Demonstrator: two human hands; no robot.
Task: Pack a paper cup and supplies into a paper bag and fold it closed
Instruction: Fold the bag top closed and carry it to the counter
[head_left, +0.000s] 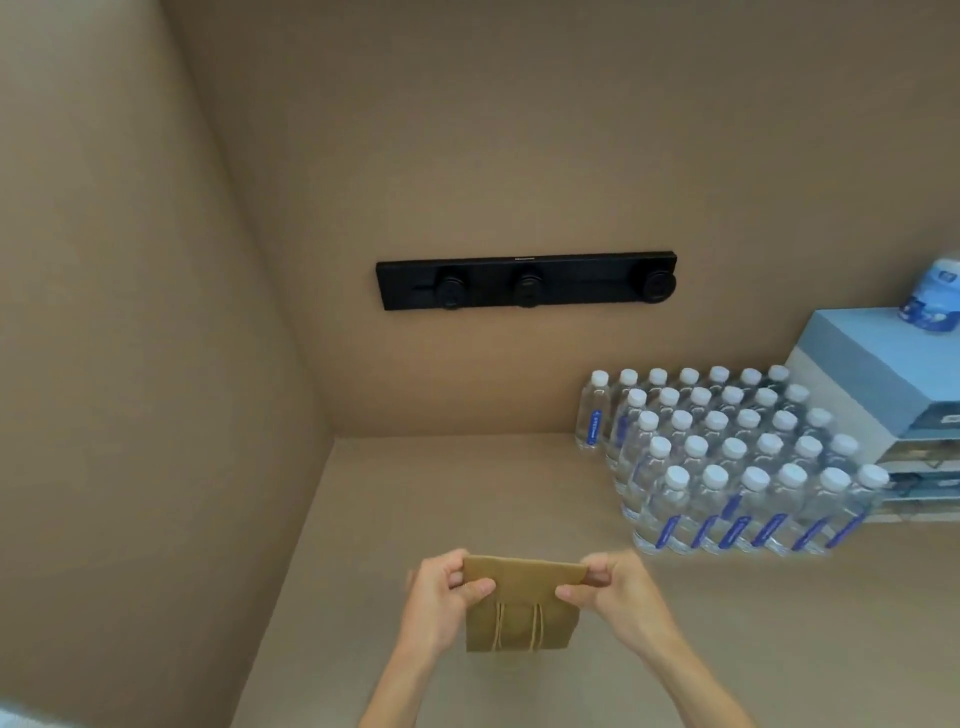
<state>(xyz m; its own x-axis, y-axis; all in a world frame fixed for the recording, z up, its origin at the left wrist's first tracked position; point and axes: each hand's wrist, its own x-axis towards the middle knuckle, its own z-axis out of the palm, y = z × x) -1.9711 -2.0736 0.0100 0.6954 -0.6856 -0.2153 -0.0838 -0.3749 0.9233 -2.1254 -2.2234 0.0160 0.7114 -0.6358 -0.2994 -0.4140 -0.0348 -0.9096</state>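
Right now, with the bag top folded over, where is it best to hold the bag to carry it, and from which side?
Probably by the twine handles, coming from the near side. They hang down the bag's front face, below the folded flap, free and facing the person. The left hand and right hand pinch the flap's two ends, so a grip there keeps the fold shut but gives less hold.

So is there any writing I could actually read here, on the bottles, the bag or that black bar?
None can be read.
Black bar: small white mark on its top edge, too small to read.
Bottles: blue labels with white print, blurred.
Blue box: label at its right edge, blurred.
Blue pack on the box: print blurred.
Bag: plain, no print showing.
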